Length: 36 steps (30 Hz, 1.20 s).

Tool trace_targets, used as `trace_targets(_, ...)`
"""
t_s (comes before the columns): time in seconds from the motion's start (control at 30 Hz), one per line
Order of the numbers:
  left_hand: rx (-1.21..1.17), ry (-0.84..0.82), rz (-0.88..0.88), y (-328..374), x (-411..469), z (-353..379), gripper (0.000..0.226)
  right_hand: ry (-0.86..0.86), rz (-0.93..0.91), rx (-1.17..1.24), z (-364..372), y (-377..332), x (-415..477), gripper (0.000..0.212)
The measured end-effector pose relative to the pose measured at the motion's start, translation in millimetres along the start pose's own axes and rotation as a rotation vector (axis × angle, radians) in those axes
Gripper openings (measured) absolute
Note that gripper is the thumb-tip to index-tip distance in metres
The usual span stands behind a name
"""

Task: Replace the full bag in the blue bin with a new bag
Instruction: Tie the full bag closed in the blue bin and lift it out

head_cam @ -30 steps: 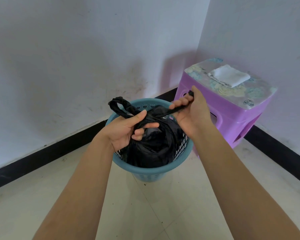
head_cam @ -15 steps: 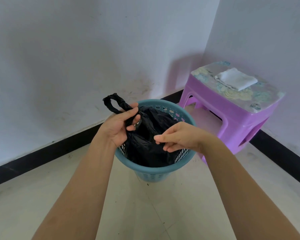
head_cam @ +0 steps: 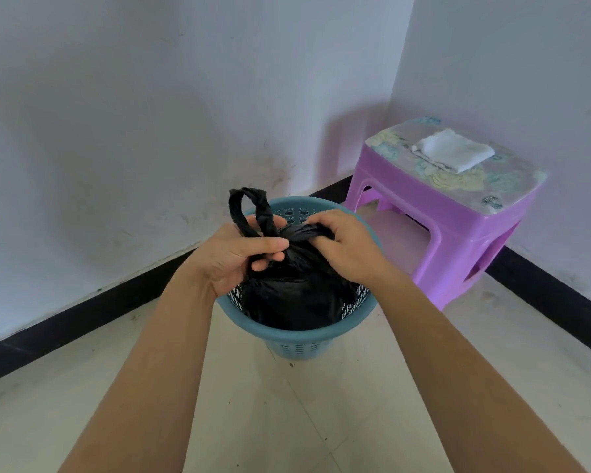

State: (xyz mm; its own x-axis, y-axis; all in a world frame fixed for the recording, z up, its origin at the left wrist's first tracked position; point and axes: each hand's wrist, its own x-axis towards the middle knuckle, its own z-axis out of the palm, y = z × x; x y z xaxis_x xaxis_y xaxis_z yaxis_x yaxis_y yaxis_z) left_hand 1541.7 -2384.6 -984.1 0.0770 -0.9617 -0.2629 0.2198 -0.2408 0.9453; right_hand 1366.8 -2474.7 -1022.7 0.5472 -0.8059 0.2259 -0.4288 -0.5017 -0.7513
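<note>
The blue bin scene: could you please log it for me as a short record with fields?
setting: room corner, tiled floor
blue bin: upright on the floor
black bag: still inside the bin, top gathered
bag handle loop: sticks up above the rim
left hand: closed on the gathered top
right hand: closed on the gathered top
purple stool: right of the bin
white folded item: lies on the stool

A home room corner is being shown: a purple stool (head_cam: 447,213) is being kept against white walls (head_cam: 151,97), a tiled floor (head_cam: 287,421) lying before it.
</note>
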Motion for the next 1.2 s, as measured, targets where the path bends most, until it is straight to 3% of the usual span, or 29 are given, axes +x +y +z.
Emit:
trace_targets(0.13,0.019,0.133,0.022,-2.7,6.7,5.8,0.025,0.064,0.117,0.067,-2.6,-0.8,-6.2,0.020)
trace_targets(0.27,-0.030,0.296,0.152,-9.0,18.8,10.0,0.018,0.039,0.135,0.125,1.4,2.0,-10.1,0.017)
trace_targets(0.37,-0.141,0.359,0.213,-17.0,23.5,12.2,0.015,-0.046,0.159,0.154,-0.3,4.5,-9.7,0.026)
trace_targets(0.47,-0.326,0.376,0.215,-22.1,23.4,15.1,0.015,-0.180,0.212,0.211,-2.0,3.9,-10.5,0.014)
trace_targets(0.57,-0.453,0.360,0.228,-23.2,23.9,18.7,0.025,-0.277,0.248,0.250,-3.8,-0.6,-12.4,0.017)
trace_targets(0.7,-0.514,0.304,0.243,-24.1,23.5,14.8,0.036,-0.350,0.421,0.292,-6.4,-4.3,-11.6,0.055)
trace_targets(0.87,-0.464,0.145,0.255,-22.6,15.8,14.4,0.036,-0.325,0.396,0.290,-10.3,-12.3,-16.5,0.055)
trace_targets(1.0,-0.339,0.065,0.261,-21.2,12.8,19.3,0.033,-0.215,0.500,0.326,-8.3,-15.0,-15.4,0.070)
trace_targets(1.1,-0.275,0.015,0.254,-23.5,12.8,23.8,0.034,-0.180,0.580,0.395,-11.3,-15.8,-14.0,0.067)
trace_targets(1.2,-0.156,0.013,0.269,-22.0,9.9,26.8,0.035,-0.131,0.591,0.526,-11.4,-15.7,-16.6,0.034)
